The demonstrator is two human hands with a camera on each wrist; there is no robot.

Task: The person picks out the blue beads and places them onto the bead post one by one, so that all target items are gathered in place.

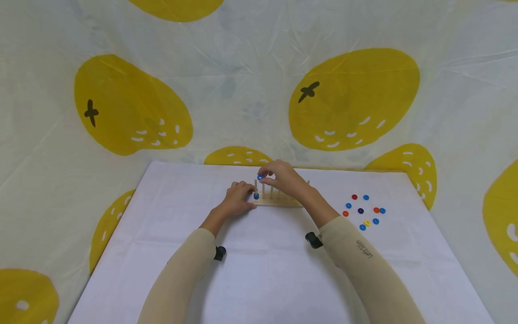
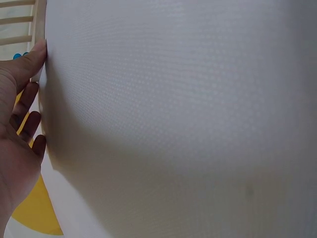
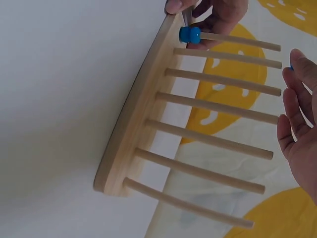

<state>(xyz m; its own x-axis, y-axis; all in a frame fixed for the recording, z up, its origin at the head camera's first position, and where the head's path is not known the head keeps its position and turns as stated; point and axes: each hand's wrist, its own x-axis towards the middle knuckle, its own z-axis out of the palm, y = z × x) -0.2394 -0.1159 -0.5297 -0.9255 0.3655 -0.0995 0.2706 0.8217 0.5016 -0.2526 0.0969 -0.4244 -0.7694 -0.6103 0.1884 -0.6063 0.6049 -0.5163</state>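
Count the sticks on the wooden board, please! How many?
7 sticks, in one row along the board: one beside the left hand, wearing blue rings, and six bare ones beyond it.

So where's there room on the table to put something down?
The table looks bare between the left sleeve and right sleeve, in front of the peg rack, and also left of the left sleeve. It's crowded at the back middle, where the left hand and right hand are at the rack, and on the right, where loose rings lie.
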